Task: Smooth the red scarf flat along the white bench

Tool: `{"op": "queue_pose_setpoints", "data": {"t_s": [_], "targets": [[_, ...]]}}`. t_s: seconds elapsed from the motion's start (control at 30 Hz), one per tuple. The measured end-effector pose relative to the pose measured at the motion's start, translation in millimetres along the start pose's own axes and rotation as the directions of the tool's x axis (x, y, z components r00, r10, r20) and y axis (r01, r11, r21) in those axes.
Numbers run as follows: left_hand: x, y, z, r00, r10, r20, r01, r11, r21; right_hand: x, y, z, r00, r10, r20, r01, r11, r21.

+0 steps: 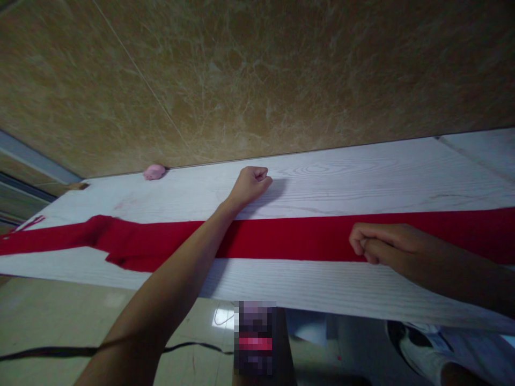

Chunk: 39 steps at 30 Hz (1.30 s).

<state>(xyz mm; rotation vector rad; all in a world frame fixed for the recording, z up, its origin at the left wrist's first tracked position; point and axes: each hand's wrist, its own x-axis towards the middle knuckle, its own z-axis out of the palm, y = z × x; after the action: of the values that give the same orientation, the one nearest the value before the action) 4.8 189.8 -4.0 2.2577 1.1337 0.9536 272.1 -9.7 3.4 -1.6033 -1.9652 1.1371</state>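
Note:
A long red scarf (281, 238) is stretched from left to right over a white wood-grain table (322, 179). On the right it lies flat; on the left it is bunched and folded over, and red fringe shows at the far left. My left hand (251, 185) is a closed fist above the table just beyond the scarf, with my forearm crossing over the cloth. Curled closed, my right hand (382, 244) is over the scarf's right part, near its front edge. Nothing shows in either fist, and the cloth by the right one is not pulled up.
A pink pig figure (154, 171) stands at the back left against the brown marbled wall (257, 80). A small brown block (78, 186) sits by the left corner. Below the front edge are a tiled floor, a black strap (52, 351) and a white shoe (422, 354).

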Motion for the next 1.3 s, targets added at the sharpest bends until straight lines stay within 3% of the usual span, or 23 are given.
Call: {"op": "queue_pose_setpoints", "data": {"t_s": [1.3], "targets": [[-0.3,-0.7,-0.6,1.000,-0.003,0.016,0.003,1.000,-0.002,-0.8,3.6,-0.6,1.000,-0.001,0.007,0.001,1.000,0.004]]}}
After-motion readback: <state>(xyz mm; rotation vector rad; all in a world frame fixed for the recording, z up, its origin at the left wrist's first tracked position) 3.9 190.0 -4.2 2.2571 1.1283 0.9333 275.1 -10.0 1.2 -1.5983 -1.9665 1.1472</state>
